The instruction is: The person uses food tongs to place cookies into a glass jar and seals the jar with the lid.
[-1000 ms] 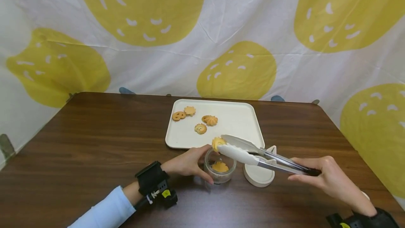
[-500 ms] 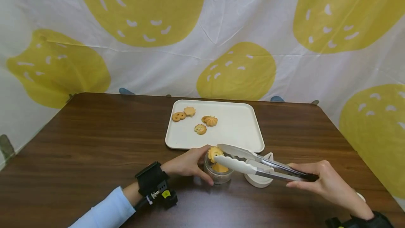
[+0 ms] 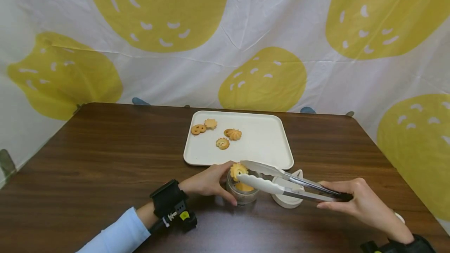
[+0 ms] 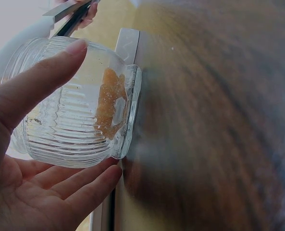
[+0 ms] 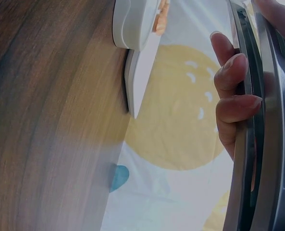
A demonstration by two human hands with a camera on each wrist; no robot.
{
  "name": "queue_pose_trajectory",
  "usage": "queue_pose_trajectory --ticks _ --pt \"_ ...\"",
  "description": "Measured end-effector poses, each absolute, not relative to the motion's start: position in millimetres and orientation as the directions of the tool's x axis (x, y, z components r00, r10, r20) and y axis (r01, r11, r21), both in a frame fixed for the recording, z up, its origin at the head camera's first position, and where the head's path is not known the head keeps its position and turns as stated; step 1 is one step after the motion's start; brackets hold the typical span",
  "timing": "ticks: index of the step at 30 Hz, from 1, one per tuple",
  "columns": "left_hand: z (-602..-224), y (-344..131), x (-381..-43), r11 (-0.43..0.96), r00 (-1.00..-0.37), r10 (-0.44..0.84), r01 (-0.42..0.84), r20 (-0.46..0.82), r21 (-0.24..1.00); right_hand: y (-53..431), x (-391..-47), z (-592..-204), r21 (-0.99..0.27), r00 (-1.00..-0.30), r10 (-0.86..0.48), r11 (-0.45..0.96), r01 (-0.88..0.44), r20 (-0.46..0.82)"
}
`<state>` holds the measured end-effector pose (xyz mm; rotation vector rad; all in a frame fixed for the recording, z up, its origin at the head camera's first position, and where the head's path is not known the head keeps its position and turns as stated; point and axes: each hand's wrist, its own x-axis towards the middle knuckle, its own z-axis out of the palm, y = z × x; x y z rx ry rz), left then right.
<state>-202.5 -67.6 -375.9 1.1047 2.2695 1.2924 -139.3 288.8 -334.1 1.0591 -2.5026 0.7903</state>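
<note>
My left hand [image 3: 207, 182] curls round a small ribbed glass jar [image 3: 242, 192] near the table's front; the left wrist view shows thumb and fingers [image 4: 41, 86] cupping the jar [image 4: 70, 120], with a cookie [image 4: 111, 103] inside. My right hand [image 3: 362, 202] grips white-tipped metal tongs [image 3: 281, 182], and the right wrist view shows fingers [image 5: 233, 91] squeezing the tongs [image 5: 257, 120]. The tongs pinch a flower-shaped cookie [image 3: 238, 170] right above the jar's mouth. Another cookie [image 3: 244, 186] lies in the jar.
A white tray [image 3: 267, 139] behind the jar carries several cookies [image 3: 222, 143] on its left half. A round white lid [image 3: 286, 198] lies just right of the jar, under the tongs. A yellow-and-white cloth hangs behind the brown table [image 3: 105, 155].
The tongs with the flower cookie have come down and slightly left, from above the tray's front edge to the jar's mouth. The left hand and jar have stayed put.
</note>
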Motion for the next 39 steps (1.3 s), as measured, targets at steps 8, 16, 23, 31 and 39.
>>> queue_pose_trajectory --ticks 8,16,23,31,39 --pt "-376.5 -67.8 -202.4 0.315 -0.669 0.737 0.465 0.095 0.827 287.3 -139.4 -334.5 -0.369 -0.674 -0.561 0.567 -0.736 0.481" --pt "-376.3 -68.7 -203.1 0.318 -0.651 0.752 0.499 0.106 0.806 285.7 -138.5 -333.8 -0.383 -0.691 -0.554 0.577 -0.721 0.465" --pt "-376.6 -68.8 -203.1 0.346 -0.654 0.747 0.535 0.119 0.771 284.4 -136.8 -333.1 -0.389 -0.71 -0.555 0.595 -0.703 0.434" --pt "-376.2 -69.1 -202.3 0.359 -0.666 0.738 0.522 0.106 0.774 282.9 -136.6 -332.4 -0.415 -0.739 -0.542 0.612 -0.673 0.4" --pt "-375.2 -69.1 -202.9 0.325 -0.649 0.752 0.513 0.112 0.794 279.0 -142.0 -326.1 -0.45 -0.809 -0.428 0.677 -0.582 0.403"
